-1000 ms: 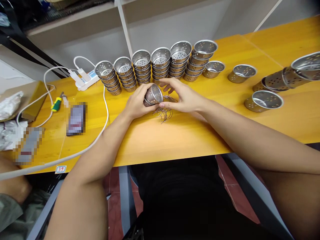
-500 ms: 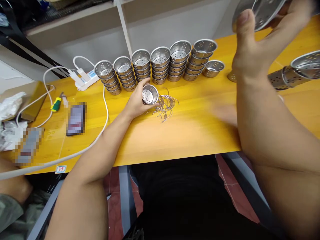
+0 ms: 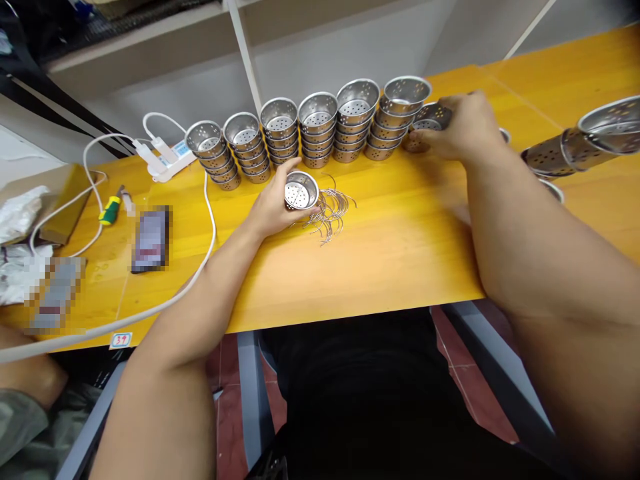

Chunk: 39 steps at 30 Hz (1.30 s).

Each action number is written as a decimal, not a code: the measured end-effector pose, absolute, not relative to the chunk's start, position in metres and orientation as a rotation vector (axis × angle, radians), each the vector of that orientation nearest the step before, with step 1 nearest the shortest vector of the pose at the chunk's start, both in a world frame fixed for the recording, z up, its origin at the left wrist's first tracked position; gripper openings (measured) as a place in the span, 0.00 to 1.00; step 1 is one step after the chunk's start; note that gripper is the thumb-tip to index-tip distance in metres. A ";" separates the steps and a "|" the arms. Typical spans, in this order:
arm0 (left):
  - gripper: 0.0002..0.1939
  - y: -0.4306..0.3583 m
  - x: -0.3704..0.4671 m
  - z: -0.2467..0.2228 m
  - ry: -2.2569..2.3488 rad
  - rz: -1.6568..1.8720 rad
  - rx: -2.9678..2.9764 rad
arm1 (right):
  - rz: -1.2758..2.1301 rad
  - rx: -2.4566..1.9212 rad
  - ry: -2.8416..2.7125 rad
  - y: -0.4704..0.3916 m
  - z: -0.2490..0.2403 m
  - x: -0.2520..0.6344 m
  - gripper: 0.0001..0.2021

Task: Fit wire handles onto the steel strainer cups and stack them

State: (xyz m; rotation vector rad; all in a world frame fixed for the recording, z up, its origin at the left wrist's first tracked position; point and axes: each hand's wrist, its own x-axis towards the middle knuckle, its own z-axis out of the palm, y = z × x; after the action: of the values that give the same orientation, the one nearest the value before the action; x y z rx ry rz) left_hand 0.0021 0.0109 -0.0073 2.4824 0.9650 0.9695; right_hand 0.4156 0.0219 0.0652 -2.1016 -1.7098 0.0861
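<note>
My left hand point(image 3: 274, 207) is closed around a perforated metal cup point(image 3: 301, 191), which it holds over the tabletop with its opening facing me. Right beside that cup lies a loose pile of thin curved metal wires point(image 3: 333, 208). At the right end of a row of stacks, my right hand point(image 3: 465, 127) grips the rim of another perforated metal cup point(image 3: 429, 119). Part of this cup's far side is hidden by the fingers, and whether a second cup sits beneath it I cannot tell. The nearest stack of perforated cups point(image 3: 400, 120) stands just left of it.
More stacked cups point(image 3: 317, 130) line the back of the yellow table point(image 3: 380, 267). On the right, nested cups point(image 3: 580, 150) lie tilted. Leftward are a power strip point(image 3: 173, 163), white cable point(image 3: 213, 213), green-yellow handled tool point(image 3: 111, 210) and blurred-out phone point(image 3: 151, 239). Another person's leg shows at far left.
My right hand has come down from the upper right with a cup, to the spot where a single cup stood beside the last stack. The left hand stays in place.
</note>
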 end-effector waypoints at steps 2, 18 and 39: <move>0.67 0.012 0.003 -0.008 0.957 0.984 2.475 | 0.133 -2.118 -1.677 0.019 0.069 0.412 0.28; 0.52 0.007 0.006 0.001 0.933 1.108 2.514 | -0.231 -1.567 -1.403 0.004 0.088 0.417 0.25; 0.38 0.006 0.008 -0.002 0.743 1.154 2.675 | 0.104 -0.902 -2.489 -0.038 0.037 0.270 0.14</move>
State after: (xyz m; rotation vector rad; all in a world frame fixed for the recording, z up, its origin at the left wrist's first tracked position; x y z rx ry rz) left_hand 0.0083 0.0061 -0.0016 2.6754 0.7426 1.1537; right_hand 0.2704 -0.0383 0.0371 -0.9025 -2.4889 0.1045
